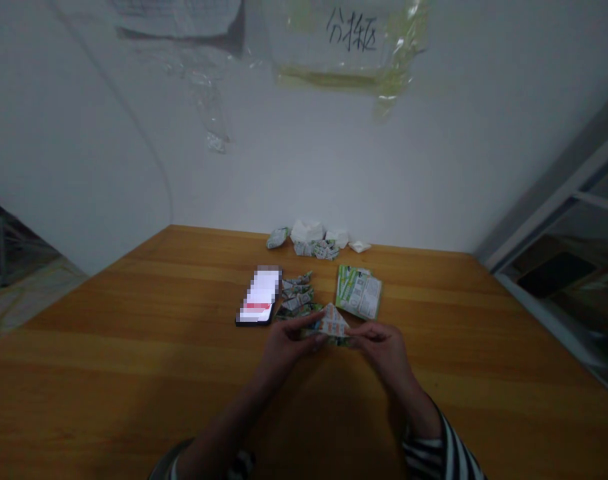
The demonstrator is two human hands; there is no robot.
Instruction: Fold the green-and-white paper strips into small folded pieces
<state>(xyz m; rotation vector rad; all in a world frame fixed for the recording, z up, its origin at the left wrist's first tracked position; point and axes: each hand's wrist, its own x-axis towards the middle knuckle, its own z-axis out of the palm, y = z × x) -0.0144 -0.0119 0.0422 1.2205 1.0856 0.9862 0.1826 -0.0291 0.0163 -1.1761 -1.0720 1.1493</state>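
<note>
Left hand (289, 347) and right hand (384, 350) both pinch a creased glossy paper triangle (333, 323) over the wood table (134, 380), with a smooth flat green packet (359, 291) at 1 o'clock and crumpled scraps (311, 240) at 12.

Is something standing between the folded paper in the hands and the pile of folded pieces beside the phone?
Only the left hand does: its fingers lie along the left side of the folded paper, toward the pile of folded pieces. No other object shows in that small gap.

Wooden tabletop (134, 373) with phone (257, 297), folded paper pieces (297, 297), crumpled paper (309, 240)
</note>
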